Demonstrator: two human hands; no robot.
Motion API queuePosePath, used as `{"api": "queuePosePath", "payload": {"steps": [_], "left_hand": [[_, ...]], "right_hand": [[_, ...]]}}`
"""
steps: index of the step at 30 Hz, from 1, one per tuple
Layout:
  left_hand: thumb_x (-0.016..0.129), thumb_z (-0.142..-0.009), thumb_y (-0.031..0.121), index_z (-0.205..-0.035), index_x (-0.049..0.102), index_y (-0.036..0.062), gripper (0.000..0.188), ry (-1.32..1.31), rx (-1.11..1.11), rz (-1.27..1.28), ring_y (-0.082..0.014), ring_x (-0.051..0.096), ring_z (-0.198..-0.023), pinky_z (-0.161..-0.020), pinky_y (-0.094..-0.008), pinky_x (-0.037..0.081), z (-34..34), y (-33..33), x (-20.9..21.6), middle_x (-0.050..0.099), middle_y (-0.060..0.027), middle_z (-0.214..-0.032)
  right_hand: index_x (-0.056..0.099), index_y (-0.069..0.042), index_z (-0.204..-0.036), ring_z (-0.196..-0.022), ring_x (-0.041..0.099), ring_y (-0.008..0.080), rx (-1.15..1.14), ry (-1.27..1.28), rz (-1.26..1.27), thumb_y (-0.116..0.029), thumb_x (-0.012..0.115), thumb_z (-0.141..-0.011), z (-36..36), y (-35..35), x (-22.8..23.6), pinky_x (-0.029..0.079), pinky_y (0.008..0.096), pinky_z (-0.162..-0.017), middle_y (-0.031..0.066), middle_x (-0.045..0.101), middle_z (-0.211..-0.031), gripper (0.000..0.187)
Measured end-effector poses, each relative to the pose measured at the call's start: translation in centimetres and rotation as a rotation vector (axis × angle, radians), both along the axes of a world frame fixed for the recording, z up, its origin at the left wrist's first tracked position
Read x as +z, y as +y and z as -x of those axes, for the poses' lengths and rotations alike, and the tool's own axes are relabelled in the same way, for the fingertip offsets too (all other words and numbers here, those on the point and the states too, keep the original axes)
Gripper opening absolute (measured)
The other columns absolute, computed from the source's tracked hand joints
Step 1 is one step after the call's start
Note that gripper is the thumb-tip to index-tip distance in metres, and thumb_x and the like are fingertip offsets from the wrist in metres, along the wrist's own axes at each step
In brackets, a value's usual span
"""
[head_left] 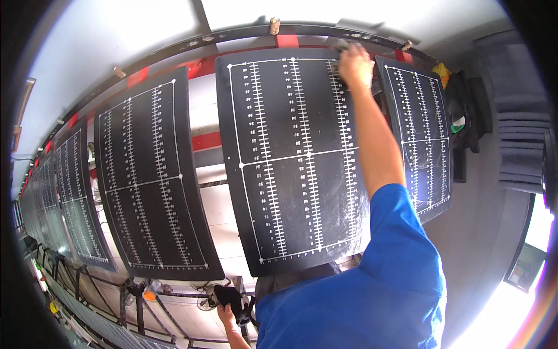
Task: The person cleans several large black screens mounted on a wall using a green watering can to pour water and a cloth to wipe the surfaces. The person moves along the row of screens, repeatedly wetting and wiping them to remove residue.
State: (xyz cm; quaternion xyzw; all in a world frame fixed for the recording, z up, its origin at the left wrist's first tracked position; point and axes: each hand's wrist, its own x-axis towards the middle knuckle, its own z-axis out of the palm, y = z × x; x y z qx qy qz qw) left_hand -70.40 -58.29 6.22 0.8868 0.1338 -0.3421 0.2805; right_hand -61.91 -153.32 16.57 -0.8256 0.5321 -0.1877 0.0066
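Note:
In front of me stands a large black board (279, 134) with white ruled scales and a white border. My right arm reaches across its right side to the far right corner. There my right hand (356, 67) is curled and somewhat blurred, with a dark bit at its fingertips that I cannot make out. Low and left of my body, below the board's near edge, my left hand (227, 316) is closed on a black, soft-looking thing (225, 295). Its exact kind does not show.
More marked black boards flank this one: one on the left (142, 174), one on the right (421, 131), several farther left. A dark rail (244, 34) with red parts runs behind them. Dark metal frames (139, 314) stand below left. Dark bags (465, 110) hang at right.

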Motion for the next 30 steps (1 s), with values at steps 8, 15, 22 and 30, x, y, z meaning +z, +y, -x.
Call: {"api": "queuePosePath", "payload": {"steps": [8,15,22,30], "left_hand": [[0.064,-0.086,0.015,-0.094,0.052,-0.0056,0.025,0.041,-0.109,0.053,-0.0204,0.050,-0.077,-0.071,-0.0344,0.044,-5.2,-1.9,-1.7,0.059,-0.0112,-0.087],[0.063,-0.089,0.014,-0.098,0.055,-0.0023,0.020,0.116,0.066,0.437,-0.0152,0.055,-0.080,-0.073,-0.0296,0.047,-7.6,-4.1,-2.0,0.061,-0.0089,-0.091],[0.065,-0.088,0.016,-0.095,0.056,-0.0022,0.021,0.007,0.018,0.418,-0.0152,0.054,-0.077,-0.068,-0.0319,0.045,-5.3,1.4,-2.0,0.061,-0.0086,-0.085],[0.067,-0.086,0.016,-0.094,0.056,-0.0029,0.024,-0.131,-0.239,0.347,-0.0161,0.054,-0.074,-0.067,-0.0329,0.046,-7.5,2.4,-2.1,0.060,-0.0090,-0.082]], "right_hand": [[0.054,-0.002,-0.137,-0.132,0.047,0.0436,0.000,-0.172,-0.162,-0.028,0.050,-0.099,18.9,20.0,-1.4,0.042,0.0452,-0.109,0.0280,0.047,-0.144,0.046],[0.052,-0.006,-0.142,-0.140,0.039,0.0417,-0.223,-0.202,-0.208,-0.018,0.052,-0.100,33.7,41.4,0.5,0.035,0.0447,-0.114,0.0235,0.044,-0.149,0.043],[0.054,0.001,-0.138,-0.141,0.038,0.0412,-0.098,-0.085,-0.034,-0.019,0.046,-0.102,21.9,39.0,1.1,0.029,0.0465,-0.119,0.0244,0.044,-0.150,0.041],[0.060,-0.007,-0.130,-0.136,0.047,0.0284,0.780,-0.067,-0.133,-0.013,0.060,-0.090,6.6,54.4,-1.0,0.035,0.0412,-0.117,0.0129,0.051,-0.145,0.041]]}}
